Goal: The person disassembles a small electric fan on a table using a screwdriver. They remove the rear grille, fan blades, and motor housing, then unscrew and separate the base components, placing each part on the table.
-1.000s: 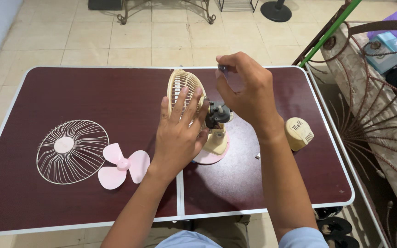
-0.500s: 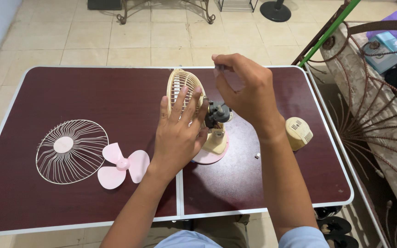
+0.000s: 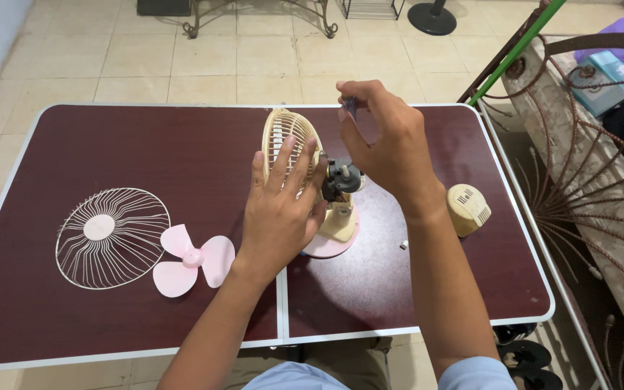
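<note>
Near the centre of the frame, the left hand [image 3: 279, 209] lay flat and open against the cream rear grille [image 3: 288, 144] of the small fan [image 3: 337, 217], hiding its lower part. The right hand [image 3: 388, 144] pinched a small dark tool [image 3: 349, 106], mostly hidden by fingers, above the motor [image 3: 341, 179] on the worktop [image 3: 146, 144].

Two grilles [image 3: 113, 237], one pink blade [image 3: 191, 259], perhaps one screw [image 3: 404, 245]

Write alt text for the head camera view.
A left hand steadies the cream rear grille of a small dismantled desk fan while the right hand works above its dark motor; a pink three-blade propeller lies nearby.
</note>
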